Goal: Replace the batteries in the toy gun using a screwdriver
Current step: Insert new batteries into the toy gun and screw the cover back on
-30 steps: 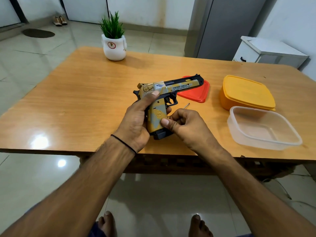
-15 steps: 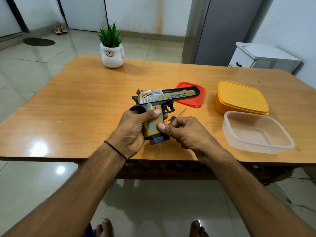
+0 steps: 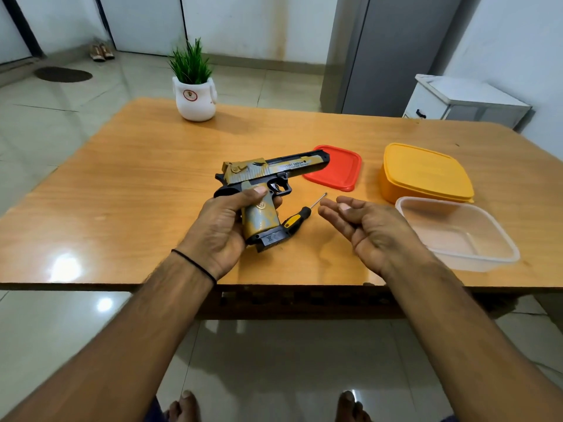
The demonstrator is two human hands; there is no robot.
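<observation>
Left hand (image 3: 224, 222) has fingers clenched round the toy gun (image 3: 264, 190) grip, mid-desk (image 3: 122, 184), barrel aimed 2 o'clock. Right hand (image 3: 370, 228) empty, fingers released, at 3 o'clock. Screwdriver (image 3: 300, 215) lies on desk btwn them, touching neither.

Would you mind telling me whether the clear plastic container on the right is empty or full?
Empty: the clear container sits open on the table, and only its bare bottom shows through.

A potted plant (image 3: 193, 86) stands near the wooden table's (image 3: 122, 184) far edge, while a red lid (image 3: 341, 170), yellow lidded box (image 3: 425, 173) and clear empty tub (image 3: 457, 233) occupy its right side.
</observation>
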